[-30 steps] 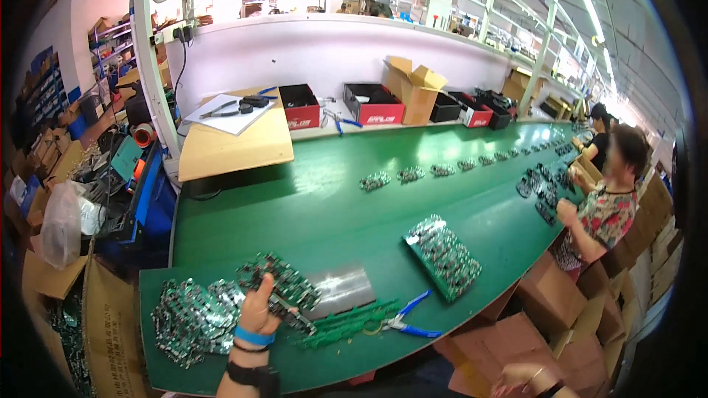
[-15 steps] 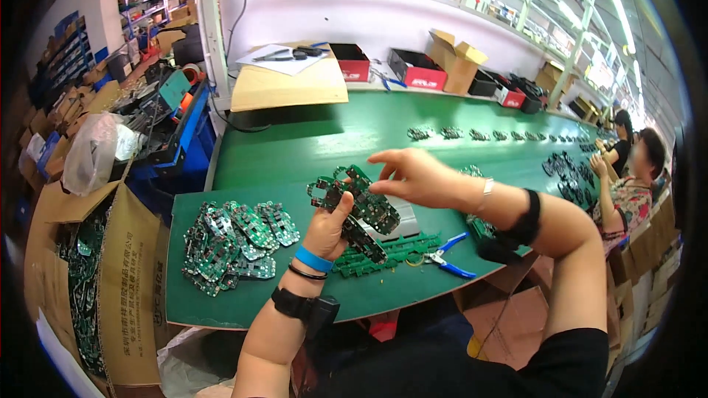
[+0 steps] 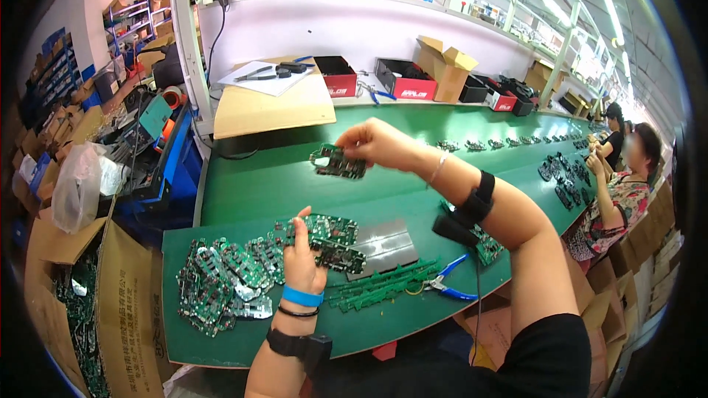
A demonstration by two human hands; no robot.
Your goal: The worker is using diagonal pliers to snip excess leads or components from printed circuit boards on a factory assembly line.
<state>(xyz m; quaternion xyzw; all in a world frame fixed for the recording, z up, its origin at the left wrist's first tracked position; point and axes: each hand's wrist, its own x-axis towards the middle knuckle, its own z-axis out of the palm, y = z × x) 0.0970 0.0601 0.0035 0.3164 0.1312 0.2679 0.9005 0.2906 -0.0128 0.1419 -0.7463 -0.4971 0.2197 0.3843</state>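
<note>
My left hand (image 3: 302, 264) is closed on a few green circuit boards (image 3: 335, 230), its thumb laid over them, above the near worktop. Farther off, over the green belt, my right hand (image 3: 375, 144) pinches a single circuit board (image 3: 341, 165) by its upper edge, apart from the others. A heap of similar boards (image 3: 221, 276) lies left of my left hand. Just right of that hand are a dark grey flat plate (image 3: 389, 248) and thin green strips (image 3: 383, 285). Blue-handled pliers (image 3: 451, 281) rest beside the strips. More boards (image 3: 487, 248) are partly hidden beneath my right forearm.
A long green belt (image 3: 273, 184) runs to the far right, carrying a row of boards (image 3: 494, 144). Cardboard (image 3: 276, 110) with tools juts over its left end. Red-black boxes (image 3: 404, 81) line the back. A carton of boards (image 3: 122, 302) stands left; co-workers (image 3: 616, 191) sit right.
My right hand has lifted one circuit board off the bunch in my left hand and carried it up over the belt. My left hand sits lower in view, and the whole view has shifted slightly.
</note>
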